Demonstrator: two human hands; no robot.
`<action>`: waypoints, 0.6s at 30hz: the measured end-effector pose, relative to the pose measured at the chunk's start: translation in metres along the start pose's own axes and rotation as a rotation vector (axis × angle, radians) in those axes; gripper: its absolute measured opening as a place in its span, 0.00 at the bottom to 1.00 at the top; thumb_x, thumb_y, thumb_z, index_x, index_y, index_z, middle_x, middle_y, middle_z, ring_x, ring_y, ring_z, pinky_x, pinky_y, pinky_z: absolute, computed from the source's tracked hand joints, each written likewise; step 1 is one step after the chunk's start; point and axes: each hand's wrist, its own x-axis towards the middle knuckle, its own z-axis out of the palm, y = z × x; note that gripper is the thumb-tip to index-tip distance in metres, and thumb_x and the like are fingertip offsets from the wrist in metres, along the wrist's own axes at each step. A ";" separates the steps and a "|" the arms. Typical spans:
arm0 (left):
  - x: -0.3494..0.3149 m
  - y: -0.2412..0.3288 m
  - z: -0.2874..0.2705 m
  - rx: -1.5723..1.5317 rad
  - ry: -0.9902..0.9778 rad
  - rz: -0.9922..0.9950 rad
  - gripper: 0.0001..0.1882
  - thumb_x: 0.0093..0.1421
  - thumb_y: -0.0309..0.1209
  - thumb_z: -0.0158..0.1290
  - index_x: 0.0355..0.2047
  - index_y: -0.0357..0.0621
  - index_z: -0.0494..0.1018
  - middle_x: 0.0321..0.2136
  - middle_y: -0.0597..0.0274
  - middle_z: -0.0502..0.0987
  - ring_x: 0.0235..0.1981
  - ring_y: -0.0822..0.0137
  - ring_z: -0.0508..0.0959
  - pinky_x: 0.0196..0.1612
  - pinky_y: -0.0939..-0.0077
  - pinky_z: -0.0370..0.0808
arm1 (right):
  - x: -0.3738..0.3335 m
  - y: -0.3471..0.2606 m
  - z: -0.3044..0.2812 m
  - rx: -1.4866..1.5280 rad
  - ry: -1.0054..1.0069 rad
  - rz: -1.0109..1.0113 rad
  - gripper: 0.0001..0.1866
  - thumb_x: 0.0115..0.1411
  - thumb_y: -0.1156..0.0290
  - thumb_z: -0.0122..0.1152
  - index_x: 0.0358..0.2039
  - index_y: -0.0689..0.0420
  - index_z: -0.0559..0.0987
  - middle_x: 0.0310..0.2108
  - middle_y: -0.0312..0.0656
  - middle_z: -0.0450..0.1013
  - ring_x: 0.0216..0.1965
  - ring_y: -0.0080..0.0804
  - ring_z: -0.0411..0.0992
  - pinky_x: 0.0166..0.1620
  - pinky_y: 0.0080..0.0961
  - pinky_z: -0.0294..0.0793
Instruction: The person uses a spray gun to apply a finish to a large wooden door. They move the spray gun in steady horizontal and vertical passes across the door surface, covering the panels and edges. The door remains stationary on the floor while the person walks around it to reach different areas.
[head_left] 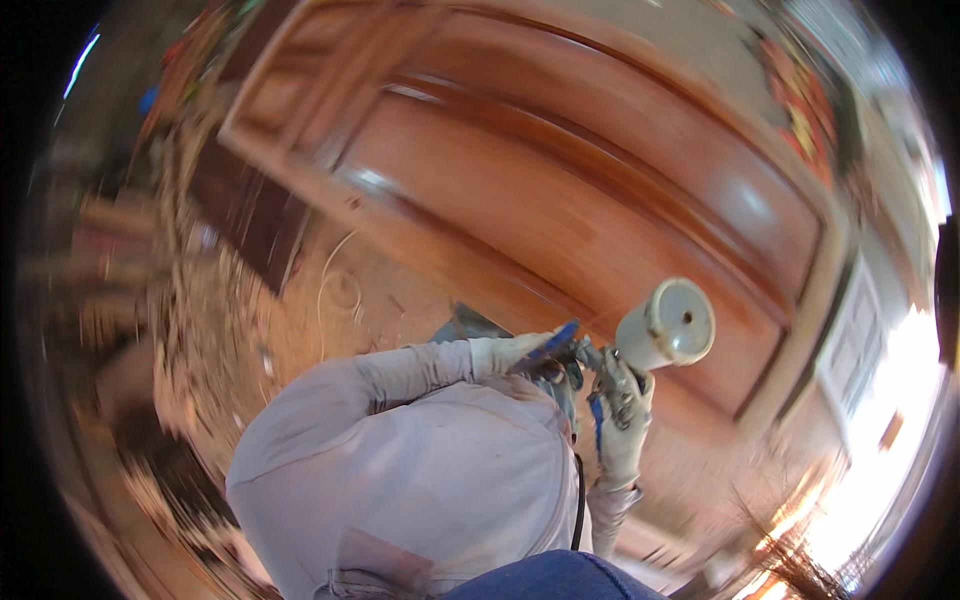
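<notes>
A dark board (250, 215) lies left, then a thin cord (322, 300). The gloved left hand (508, 353) is near the middle; I cannot tell its fingers' state. The door (500, 190) spans the far middle. Right of centre, the right hand (625, 435) grips the gun (617, 385), its cup (665, 325) farther off; far right, a pale panel (855, 335)

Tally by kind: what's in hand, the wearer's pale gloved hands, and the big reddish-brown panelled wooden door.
Pale gloved hands (left hand, right hand): 2
Silvery metal spray gun: 1
Off-white cylindrical cup: 1
Reddish-brown panelled wooden door: 1
Total: 5
</notes>
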 end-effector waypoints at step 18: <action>-0.123 -0.056 -0.078 -0.607 0.372 0.644 0.19 0.66 0.52 0.47 0.39 0.51 0.76 0.25 0.66 0.78 0.21 0.73 0.75 0.22 0.78 0.72 | 0.014 -0.027 0.150 -0.629 -0.415 -0.759 0.18 0.51 0.72 0.68 0.43 0.60 0.79 0.34 0.48 0.76 0.32 0.47 0.76 0.35 0.37 0.75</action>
